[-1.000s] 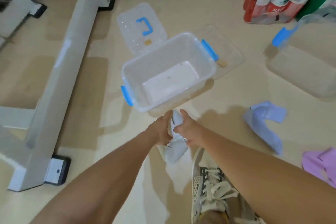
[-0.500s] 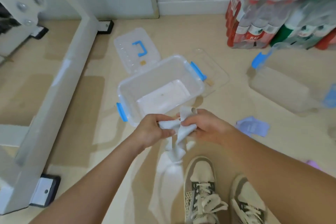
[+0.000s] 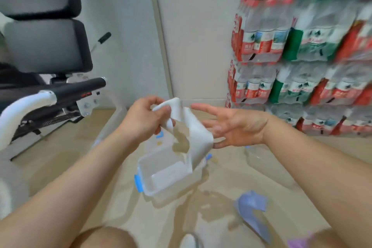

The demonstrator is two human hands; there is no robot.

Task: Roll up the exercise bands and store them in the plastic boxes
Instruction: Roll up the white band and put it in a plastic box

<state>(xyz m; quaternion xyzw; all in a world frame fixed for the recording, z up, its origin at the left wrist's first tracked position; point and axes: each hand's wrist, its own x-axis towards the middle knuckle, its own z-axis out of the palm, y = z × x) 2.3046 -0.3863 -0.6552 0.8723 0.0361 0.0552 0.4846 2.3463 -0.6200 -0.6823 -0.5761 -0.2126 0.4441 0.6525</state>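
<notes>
A white exercise band hangs as an open loop in front of me, high above the floor. My left hand grips one end of it with curled fingers. My right hand is spread flat, its straight fingers inside the loop and stretching the other side. Below them an open clear plastic box with blue latches stands on the floor. A light blue band lies on the floor to the box's right, and a bit of a purple band shows at the bottom edge.
Stacked packs of water bottles fill the right side against the wall. An exercise machine with black pads and a white frame stands on the left. A clear lid lies behind the box. My knee is at the bottom.
Both hands lifted the white band from near the floor up to chest height. The right hand let go its grip and spread open inside the loop. The view tilted up toward the wall.
</notes>
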